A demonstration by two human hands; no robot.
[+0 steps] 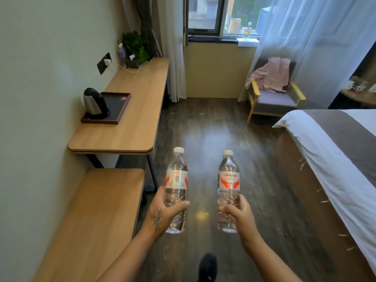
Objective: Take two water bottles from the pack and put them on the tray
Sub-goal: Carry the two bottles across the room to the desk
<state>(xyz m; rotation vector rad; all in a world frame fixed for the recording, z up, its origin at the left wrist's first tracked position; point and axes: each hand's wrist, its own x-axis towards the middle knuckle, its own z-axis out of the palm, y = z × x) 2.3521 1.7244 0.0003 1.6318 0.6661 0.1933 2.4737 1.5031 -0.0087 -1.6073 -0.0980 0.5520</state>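
My left hand grips the lower half of a clear water bottle with a white cap and a red-and-white label, held upright over the floor. My right hand holds a second, matching water bottle the same way, a little to the right. The dark tray with a reddish rim lies on the wooden desk at the left, well ahead of both hands. A steel and black kettle stands on the tray's near left part. The pack is not in view.
The wooden desk runs along the left wall, with a lower wooden bench in front of it. A bed fills the right side. An armchair with pink cloth stands under the window. A plant and a bottle sit at the desk's far end.
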